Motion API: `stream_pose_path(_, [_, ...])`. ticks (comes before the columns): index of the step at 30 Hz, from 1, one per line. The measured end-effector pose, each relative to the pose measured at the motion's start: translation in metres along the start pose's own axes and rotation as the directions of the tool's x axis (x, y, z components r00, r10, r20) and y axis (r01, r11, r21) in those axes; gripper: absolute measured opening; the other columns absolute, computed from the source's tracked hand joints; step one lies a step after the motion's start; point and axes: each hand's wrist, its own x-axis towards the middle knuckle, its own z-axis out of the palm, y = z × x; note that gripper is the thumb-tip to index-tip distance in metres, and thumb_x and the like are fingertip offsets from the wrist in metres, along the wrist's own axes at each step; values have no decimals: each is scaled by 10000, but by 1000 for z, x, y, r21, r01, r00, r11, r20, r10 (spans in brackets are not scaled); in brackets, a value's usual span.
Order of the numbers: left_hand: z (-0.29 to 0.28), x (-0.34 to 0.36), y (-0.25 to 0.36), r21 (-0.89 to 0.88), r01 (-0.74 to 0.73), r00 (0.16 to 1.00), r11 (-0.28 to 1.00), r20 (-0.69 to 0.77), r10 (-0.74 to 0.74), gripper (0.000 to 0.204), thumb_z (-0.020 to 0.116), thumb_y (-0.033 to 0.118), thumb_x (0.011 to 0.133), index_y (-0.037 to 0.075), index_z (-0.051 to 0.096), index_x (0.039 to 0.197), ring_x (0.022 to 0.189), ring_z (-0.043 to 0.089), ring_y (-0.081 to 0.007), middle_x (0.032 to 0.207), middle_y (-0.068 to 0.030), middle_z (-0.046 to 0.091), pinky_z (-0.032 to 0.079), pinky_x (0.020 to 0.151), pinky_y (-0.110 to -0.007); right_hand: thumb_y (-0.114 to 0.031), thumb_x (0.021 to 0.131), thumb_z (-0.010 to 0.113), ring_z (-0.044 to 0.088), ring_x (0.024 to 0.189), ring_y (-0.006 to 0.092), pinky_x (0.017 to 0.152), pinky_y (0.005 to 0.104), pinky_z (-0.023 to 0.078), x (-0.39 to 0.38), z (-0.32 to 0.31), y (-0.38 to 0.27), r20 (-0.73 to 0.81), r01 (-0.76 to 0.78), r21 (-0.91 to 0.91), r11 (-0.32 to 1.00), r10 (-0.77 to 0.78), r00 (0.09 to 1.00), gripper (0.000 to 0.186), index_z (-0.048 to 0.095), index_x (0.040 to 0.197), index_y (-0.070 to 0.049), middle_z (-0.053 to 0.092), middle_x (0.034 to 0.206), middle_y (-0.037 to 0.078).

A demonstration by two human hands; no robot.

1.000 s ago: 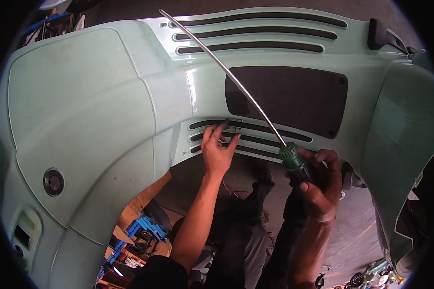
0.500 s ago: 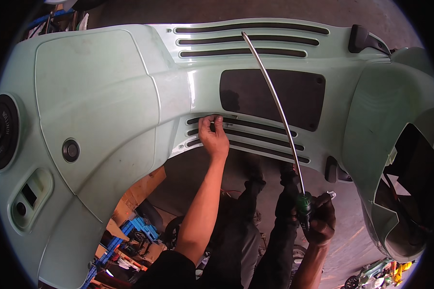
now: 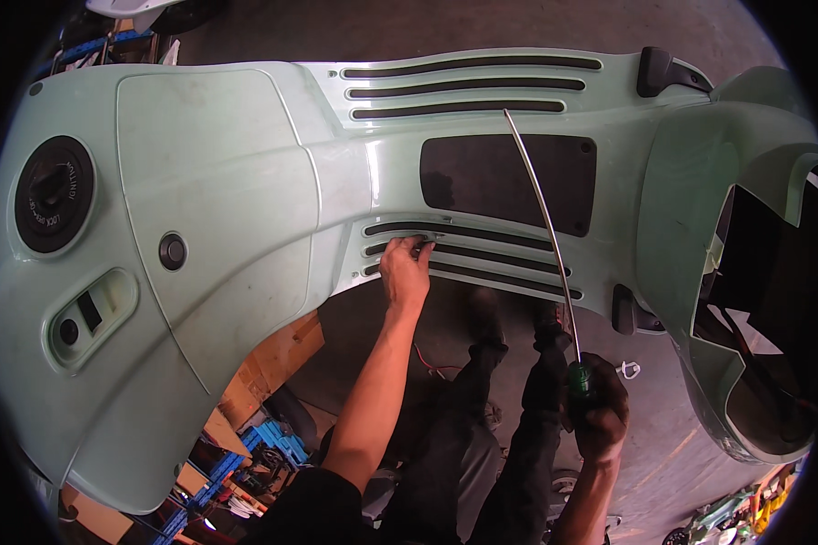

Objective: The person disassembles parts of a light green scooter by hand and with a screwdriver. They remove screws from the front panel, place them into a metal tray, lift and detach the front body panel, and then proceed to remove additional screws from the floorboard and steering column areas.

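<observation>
A pale green scooter body stretches across the view, with black rubber strips set in its floorboard. My left hand rests at the near strips, thumb and fingers pinched together by their left end. Whatever is in that pinch is too small to make out. In my right hand is a long screwdriver, gripped by its green handle. Its shaft slants up over the near strips and the dark floor panel. The tip appears just below the far strips; contact cannot be told.
A black ignition switch sits in the body at left. Black footrests stick out at right. Below are my dark-trousered legs, cardboard and a blue rack with parts. A white hook-shaped piece shows beside my right hand.
The view has shifted, moving the scooter body in the picture. My left fingers have slid from the innermost near strip toward the middle one. The screwdriver tip has come back from the far strips.
</observation>
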Motion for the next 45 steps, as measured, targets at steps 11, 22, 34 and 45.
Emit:
stream_pose_path(11, [-3, 1, -6, -410, 462, 884, 786, 147, -443, 92, 627, 58, 865, 1, 656, 932, 708, 641, -152, 797, -69, 652, 505, 606, -290, -288, 679, 609, 531, 580, 121, 457, 224, 393, -29, -3, -6, 9, -1, -171, 985, 3, 1000, 693, 480, 1251, 81, 608, 895, 107])
stream_pose_path(22, [-101, -41, 56, -908, 387, 789, -160, 417, -451, 125, 685, 147, 881, 67, 616, 947, 763, 567, -116, 880, -33, 623, 459, 649, -233, -130, 649, 586, 610, 878, 155, 782, 252, 483, -41, -12, -28, 91, -167, -420, 892, 224, 970, 610, 542, 1222, 76, 656, 1004, 103])
stream_pose_path(34, [-60, -45, 34, -843, 21, 887, -538, 264, -378, 133, 594, 98, 937, 19, 623, 1040, 903, 659, -164, 982, -69, 658, 579, 826, -292, -44, 877, 645, 546, 1188, 247, 1003, 341, 434, 3, -36, -32, 438, 173, -716, 677, 243, 865, 449, 522, 1297, 58, 573, 1277, 179])
stream_pose_path(45, [-64, -69, 39, -649, -155, 975, -745, 20, -221, 162, 471, 94, 987, -13, 585, 1030, 1045, 632, -259, 1081, -148, 625, 562, 923, -395, -129, 927, 599, 484, 630, 58, 579, 204, 414, 31, -61, -30, 659, 546, -650, 529, 32, 752, 403, 546, 1294, 31, 658, 980, 62])
